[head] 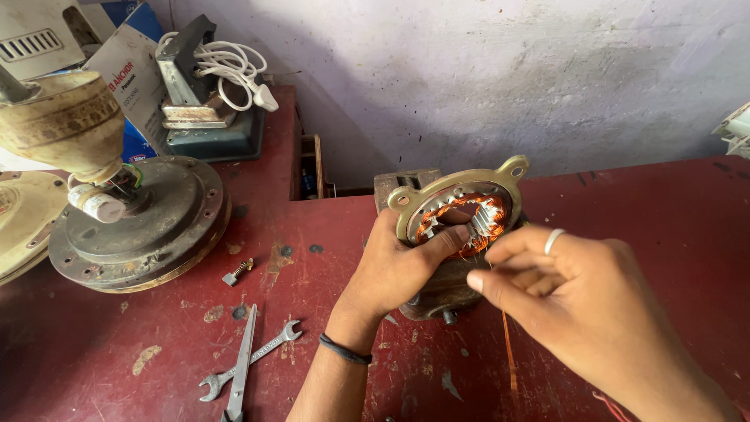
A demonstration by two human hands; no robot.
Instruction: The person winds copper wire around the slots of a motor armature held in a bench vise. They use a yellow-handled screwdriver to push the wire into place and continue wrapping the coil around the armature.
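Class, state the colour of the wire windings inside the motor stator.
Copper-orange windings, seen best in the head view.

On your red counter (672,203), worn and chipped in patches, a round grey fan motor housing (144,227) sits at the far left, with a cream bell-shaped cover (58,121) tilted over it and a small white cylinder (95,205) on short wires between them. Just in front of the housing you have a small screw-like part (239,271). Nearer you, an open-ended spanner (250,359) lies crossed by a pair of slim metal pliers (242,367). At the back left a grey machine (199,90) carries a coiled white cord with plug (234,74), beside a cardboard box (129,74). A pale plastered wall (484,70) runs behind.
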